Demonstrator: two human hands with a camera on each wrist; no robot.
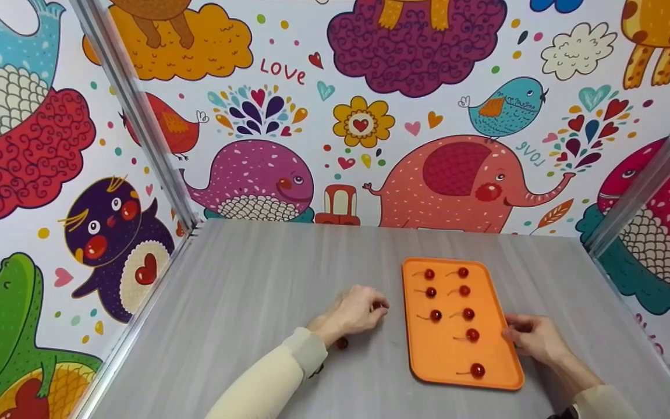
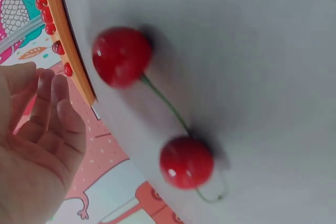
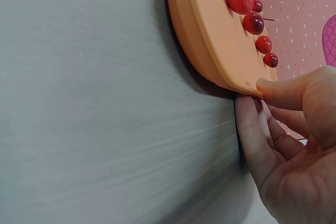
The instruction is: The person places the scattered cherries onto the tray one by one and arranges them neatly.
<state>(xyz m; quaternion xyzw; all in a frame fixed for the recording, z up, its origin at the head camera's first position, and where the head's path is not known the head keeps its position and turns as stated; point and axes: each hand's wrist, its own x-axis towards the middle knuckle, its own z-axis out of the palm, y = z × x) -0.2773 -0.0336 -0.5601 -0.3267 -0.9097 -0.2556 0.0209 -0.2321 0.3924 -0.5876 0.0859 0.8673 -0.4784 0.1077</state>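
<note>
An orange tray point(image 1: 442, 349) lies on the grey table, holding several red cherries point(image 1: 468, 314) with stems in two columns. My right hand point(image 1: 538, 337) pinches the tray's right rim, thumb on top and fingers beneath, as the right wrist view shows. Left of the tray, my left hand point(image 1: 355, 308) hovers over the table with fingers loosely bent and nothing visible in them. Two more cherries with green stems rest on the table in the left wrist view, one nearer the tray point(image 2: 122, 57) and one farther off point(image 2: 187, 162). From the head, one cherry point(image 1: 341, 343) peeks out by the left wrist.
Walls printed with cartoon animals point(image 1: 445, 186) enclose the grey table point(image 1: 241, 291) at the back and sides. Metal posts point(image 1: 137, 110) stand at the corners, and a metal strip runs along the table's left edge.
</note>
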